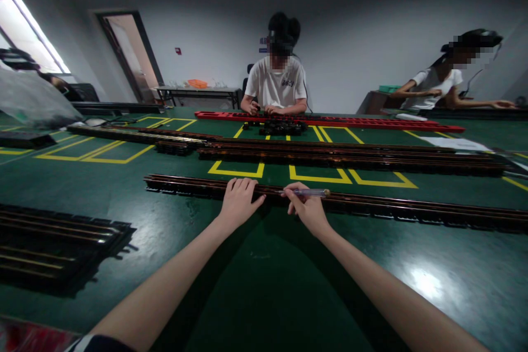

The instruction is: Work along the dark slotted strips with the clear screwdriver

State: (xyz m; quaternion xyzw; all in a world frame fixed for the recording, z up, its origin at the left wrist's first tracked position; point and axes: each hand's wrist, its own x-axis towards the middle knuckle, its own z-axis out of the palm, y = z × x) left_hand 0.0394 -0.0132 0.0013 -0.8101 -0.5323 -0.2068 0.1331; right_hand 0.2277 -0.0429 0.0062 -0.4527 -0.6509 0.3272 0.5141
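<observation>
A long dark strip with copper-coloured rails (383, 206) lies across the green table in front of me. My left hand (240, 198) rests on it with the fingers laid over its top and the thumb stretched toward the right. In my right hand (307, 206) is a pen (313, 193) with a clear barrel, gripped between thumb and fingers. Its tip end points left, close to the strip, and its other end points right. Whether the tip touches the strip I cannot tell.
Beyond the strip lies a stack of similar strips (350, 157). More strips (41, 247) are at the left. A co-worker (276, 85) sits opposite at a long red rail (383, 122), near small black parts (282, 126). Another person (437, 85) works far right. Yellow outlines mark the table (264, 264).
</observation>
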